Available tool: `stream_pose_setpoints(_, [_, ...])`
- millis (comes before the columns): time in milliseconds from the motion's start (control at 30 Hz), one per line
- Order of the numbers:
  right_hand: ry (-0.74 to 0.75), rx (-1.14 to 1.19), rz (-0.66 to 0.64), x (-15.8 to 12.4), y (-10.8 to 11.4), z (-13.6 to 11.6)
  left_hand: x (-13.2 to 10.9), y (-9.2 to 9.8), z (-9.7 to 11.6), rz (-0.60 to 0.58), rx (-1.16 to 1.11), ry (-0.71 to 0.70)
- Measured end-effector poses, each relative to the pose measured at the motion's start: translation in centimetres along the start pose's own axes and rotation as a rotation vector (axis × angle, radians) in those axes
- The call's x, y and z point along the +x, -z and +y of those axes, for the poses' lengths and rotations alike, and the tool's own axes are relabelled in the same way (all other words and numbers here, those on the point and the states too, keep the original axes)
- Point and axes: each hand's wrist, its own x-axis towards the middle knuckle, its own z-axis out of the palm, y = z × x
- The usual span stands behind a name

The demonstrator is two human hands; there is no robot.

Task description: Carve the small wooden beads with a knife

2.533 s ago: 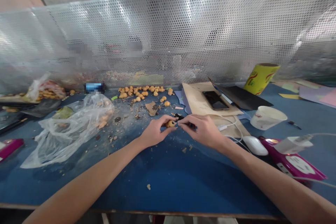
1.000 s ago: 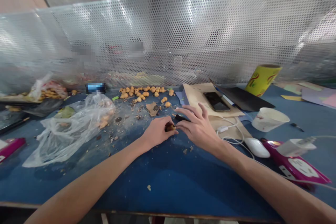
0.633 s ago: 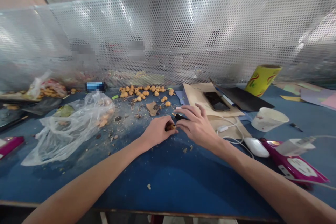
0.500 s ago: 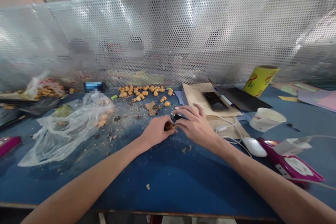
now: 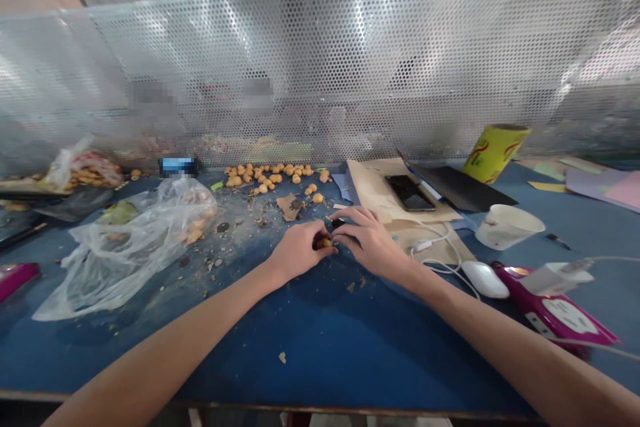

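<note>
Head view, left hand (image 5: 299, 248) curled around a small brownish gourd (image 5: 325, 242) at frame centre, right hand (image 5: 371, 242) with fingers bent just beside it, its grip on the black object (image 5: 339, 222) beneath indeterminable, yellowish gourds (image 5: 275, 178) at upper centre of the blue table (image 5: 300, 320).

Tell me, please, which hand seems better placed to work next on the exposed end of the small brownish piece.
Probably the right hand: it is beside the exposed end of the small brownish piece, which the left hand holds, curled around it. Whether the right grips anything is unclear.
</note>
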Motion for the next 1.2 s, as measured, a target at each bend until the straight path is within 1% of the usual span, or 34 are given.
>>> stream_pose_setpoints(167, [0.065, -0.019, -0.007, 0.0, 0.3, 0.2, 0.0, 0.1, 0.0, -0.015, -0.008, -0.001])
stream_pose_setpoints(433, [0.026, -0.12, 0.06, 0.0, 0.1, -0.1, 0.0, 0.0, -0.2, -0.012, -0.016, -0.002])
stream_pose_setpoints(600, [0.032, -0.111, 0.009, 0.0, 0.1, -0.4, 0.0, 0.0, -0.1, -0.012, 0.001, 0.004])
stream_pose_setpoints(767, [-0.01, -0.053, 0.027, 0.0, 0.3, -0.5, 0.0, 0.1, -0.1, -0.027, -0.008, 0.001])
stream_pose_setpoints(933, [-0.075, -0.032, 0.033, -0.2, 0.2, -0.9, 0.0, 0.0, -0.2, -0.014, 0.008, -0.005])
stream_pose_setpoints(1067, [-0.061, -0.05, 0.029, -0.3, 0.0, -1.1, 0.0, -0.1, -0.2, -0.017, 0.005, 0.0])
stream_pose_setpoints(1200, [-0.062, -0.086, 0.054, -0.3, -0.1, -1.3, 0.1, -0.1, -0.3, -0.024, 0.006, -0.006])
